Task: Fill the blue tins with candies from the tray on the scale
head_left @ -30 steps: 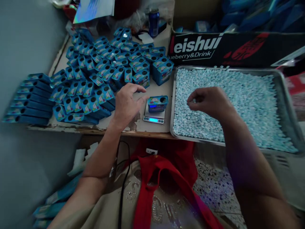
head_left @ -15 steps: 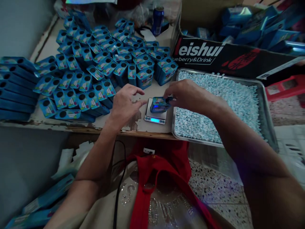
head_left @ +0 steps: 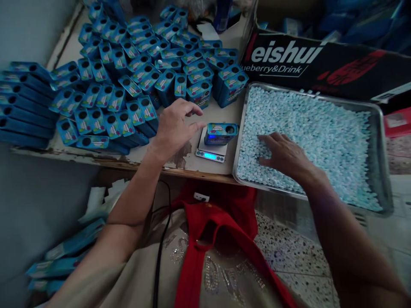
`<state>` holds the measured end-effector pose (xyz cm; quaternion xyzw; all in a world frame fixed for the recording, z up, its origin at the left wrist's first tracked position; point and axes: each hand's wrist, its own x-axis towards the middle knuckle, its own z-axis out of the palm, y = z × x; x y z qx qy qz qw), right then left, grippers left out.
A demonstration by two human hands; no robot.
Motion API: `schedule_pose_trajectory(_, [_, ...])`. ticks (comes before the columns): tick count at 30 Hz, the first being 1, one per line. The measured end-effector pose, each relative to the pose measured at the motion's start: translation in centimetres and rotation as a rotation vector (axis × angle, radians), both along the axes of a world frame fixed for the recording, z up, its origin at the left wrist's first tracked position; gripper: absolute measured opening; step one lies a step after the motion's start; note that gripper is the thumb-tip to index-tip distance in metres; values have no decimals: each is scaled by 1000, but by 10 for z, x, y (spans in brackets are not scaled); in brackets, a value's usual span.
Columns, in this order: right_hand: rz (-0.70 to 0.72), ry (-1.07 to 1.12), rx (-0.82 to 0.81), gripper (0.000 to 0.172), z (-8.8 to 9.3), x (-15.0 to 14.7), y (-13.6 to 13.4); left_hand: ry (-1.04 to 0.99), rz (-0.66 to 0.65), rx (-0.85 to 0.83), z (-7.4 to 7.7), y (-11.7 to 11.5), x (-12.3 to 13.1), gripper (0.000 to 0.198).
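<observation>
Under both hands ran the worn table [head_left: 189,164], its near edge chipped. Beyond the right fingertips, at the far side, stood a black carton [head_left: 305,64] printed with white lettering. Just in front of it lay the metal tray [head_left: 383,171], filled edge to edge with pale blue tablets [head_left: 327,124]. The right hand [head_left: 284,156] lay palm-down in the tray's near left part, fingers [head_left: 268,139] spread open and resting on the tablets, gripping nothing that I could see. Left of and beyond the left fingers spread a crowd of small blue boxes [head_left: 128,77] (each with a round hole in its top). The left hand [head_left: 175,128] hovered with fingers [head_left: 189,107] loosely curled and open, holding nothing. Just right of its thumb tip sat the small scale [head_left: 212,153], display lit blue. On it lay a single box [head_left: 221,132], between the two hands. Whether the thumb touched the scale I could not tell.
</observation>
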<state>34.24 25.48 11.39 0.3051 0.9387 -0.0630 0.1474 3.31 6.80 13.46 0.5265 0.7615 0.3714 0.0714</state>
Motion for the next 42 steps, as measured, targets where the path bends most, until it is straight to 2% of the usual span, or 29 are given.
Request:
schedule_pose_trajectory(2, [-11, -18, 20, 44, -4, 3, -2, 13, 1, 9, 4, 4, 3, 19])
schedule_pose_trajectory(4, [-78, 11, -13, 32, -3, 4, 1, 33, 6, 19, 10, 6, 5, 19])
schedule_pose_trajectory(9, [-390, 373, -208, 25, 5, 11, 15, 49, 10, -2, 19, -1, 3, 22])
schedule_pose_trajectory(12, [-456, 514, -322, 20, 8, 11, 20, 47, 21, -18, 22, -3, 5, 21])
schedule_pose_trajectory(16, [-434, 605, -469, 20, 17, -2, 19, 41, 12, -58, 22, -3, 7, 21])
schedule_pose_trajectory(19, [-380, 648, -524, 19, 31, -20, 15, 21, -16, -91, 19, -4, 5, 22])
schedule_pose_trajectory(22, [-282, 656, -546, 17, 47, -43, 8, -16, -79, -100, 14, -5, 3, 33])
schedule_pose_trajectory(25, [-209, 659, -658, 15, 57, -66, 3, -59, -161, -125, 9, -5, 5, 47])
schedule_pose_trajectory(29, [-153, 678, -734, 13, 54, -84, 1, -77, -207, -171, 0, -4, 9, 45])
schedule_pose_trajectory(34, [-146, 664, -769, 18, 42, -90, 3, -94, -191, -155, -8, -5, 6, 43])
schedule_pose_trajectory(42, [-173, 655, -806, 18, 49, -92, 4, -91, -176, -138, -3, -3, 1, 50])
